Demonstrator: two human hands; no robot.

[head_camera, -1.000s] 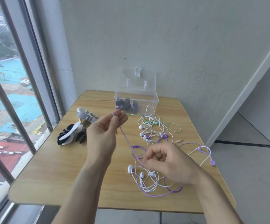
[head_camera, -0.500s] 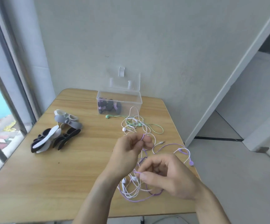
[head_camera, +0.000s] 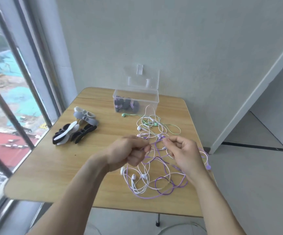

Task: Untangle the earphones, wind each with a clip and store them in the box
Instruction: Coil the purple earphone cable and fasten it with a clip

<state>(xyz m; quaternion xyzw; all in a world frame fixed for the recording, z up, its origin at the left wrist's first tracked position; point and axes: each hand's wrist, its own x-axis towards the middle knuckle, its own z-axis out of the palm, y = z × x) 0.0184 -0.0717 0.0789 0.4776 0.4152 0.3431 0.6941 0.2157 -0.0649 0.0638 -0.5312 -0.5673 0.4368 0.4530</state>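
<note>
Both hands work above the table's near-right part, close together: left hand (head_camera: 128,154) curled with its fingertips pinching a purple cable (head_camera: 154,143), right hand (head_camera: 184,154) also curled, pinching the same cable just to the right. Short taut stretch of purple between them runs roughly left-right, rising slightly toward the right hand. Rest of the earphone tangle (head_camera: 154,180) lies on the wooden table (head_camera: 56,168) directly below and toward the person from the hands: purple and white loops mixed, several white earbuds near the left wrist, one purple bud (head_camera: 208,167) out by the table's right edge. Second, smaller heap of white and green earphones (head_camera: 151,123) sits beyond the hands, between them and the clear box (head_camera: 136,99). Box is at the far edge, lid open and standing up, dark wound bundles already inside. Clips (head_camera: 76,133), black, white and grey, are piled well to the left, nearer the left hand than the right. Judgement: step in hand is freeing the purple pair; pulling the hands apart along that left-right line should draw the cable out of the pile below. Risk is a white loop coming up with it and tightening. Box lies straight ahead, about equally reachable by either hand.
</note>
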